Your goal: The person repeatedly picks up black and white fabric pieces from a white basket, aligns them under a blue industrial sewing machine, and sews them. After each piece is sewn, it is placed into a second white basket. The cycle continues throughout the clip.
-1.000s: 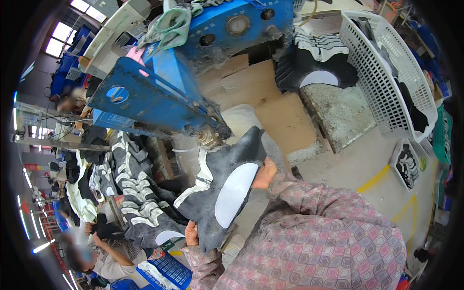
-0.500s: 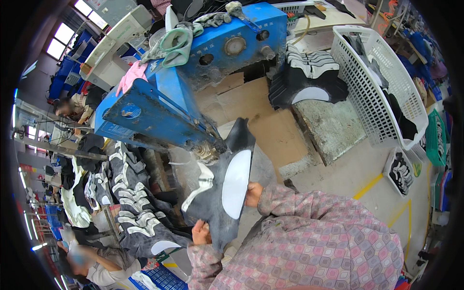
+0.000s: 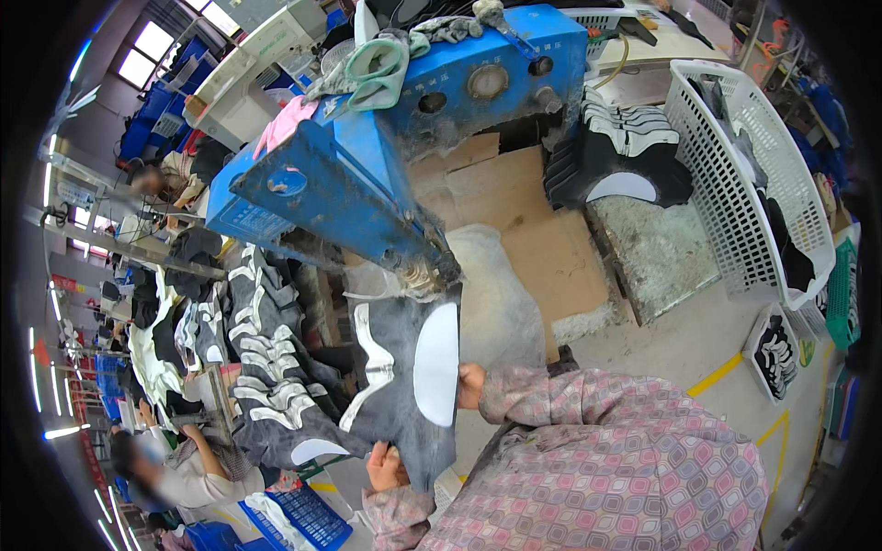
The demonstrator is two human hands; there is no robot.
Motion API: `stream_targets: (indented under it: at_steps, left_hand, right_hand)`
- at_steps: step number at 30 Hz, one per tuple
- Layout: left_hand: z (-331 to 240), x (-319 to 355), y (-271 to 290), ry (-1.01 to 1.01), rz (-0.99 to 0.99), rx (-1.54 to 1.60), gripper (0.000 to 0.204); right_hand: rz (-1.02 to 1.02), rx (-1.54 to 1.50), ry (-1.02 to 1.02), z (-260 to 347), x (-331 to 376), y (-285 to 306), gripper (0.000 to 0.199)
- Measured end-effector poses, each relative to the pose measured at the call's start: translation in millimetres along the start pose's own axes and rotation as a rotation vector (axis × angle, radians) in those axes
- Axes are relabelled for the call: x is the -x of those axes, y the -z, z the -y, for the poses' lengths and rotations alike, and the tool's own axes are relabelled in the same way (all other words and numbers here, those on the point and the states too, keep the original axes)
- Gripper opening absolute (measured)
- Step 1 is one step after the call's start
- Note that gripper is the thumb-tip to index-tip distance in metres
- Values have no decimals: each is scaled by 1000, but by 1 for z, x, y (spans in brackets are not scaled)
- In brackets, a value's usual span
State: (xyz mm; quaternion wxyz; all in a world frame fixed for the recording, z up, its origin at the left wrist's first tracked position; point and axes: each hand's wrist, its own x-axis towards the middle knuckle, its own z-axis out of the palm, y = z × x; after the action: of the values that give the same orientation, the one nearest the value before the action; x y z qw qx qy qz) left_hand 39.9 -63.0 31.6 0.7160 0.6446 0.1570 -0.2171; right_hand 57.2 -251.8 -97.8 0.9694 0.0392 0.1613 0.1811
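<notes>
I hold a dark grey shoe upper [image 3: 395, 386] with white trim and a white oval patch up under the head of a blue machine [image 3: 340, 188]. My left hand [image 3: 384, 468] grips its lower edge. My right hand [image 3: 469, 386] holds its right side, just beside the white patch. The upper's top edge sits at the machine's metal nozzle [image 3: 424, 275]. My patterned pink sleeves come in from the lower right.
A pile of grey and white uppers [image 3: 266, 367] lies left of the machine. More stacked uppers [image 3: 620, 161] sit behind, by a white plastic basket [image 3: 749, 174]. Cardboard [image 3: 542, 248] covers the bench. Another person [image 3: 175, 468] works at lower left.
The upper has swung from tilted to nearly upright and moved closer under the machine's nozzle. My right hand shifted with it along the right edge.
</notes>
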Motion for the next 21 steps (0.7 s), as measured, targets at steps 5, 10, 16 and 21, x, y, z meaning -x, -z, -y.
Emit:
stream_targets:
  at_steps: [5,10,16,21]
  left_hand:
    - [12,42,32,-26,-41,87,35]
    - [5,7,9,-111,85,-54,34]
    - [-10,-17,-7,-2,94,-37,35]
    - [-6,40,28,14,26,84,37]
  right_hand:
    - [111,-90,-171,-44,19,11,37]
    - [2,-34,-67,-17,-1,-7,37]
    - [-30,13,64,3,-10,-23,38]
    - [118,-7,-145,-48,29,2,44]
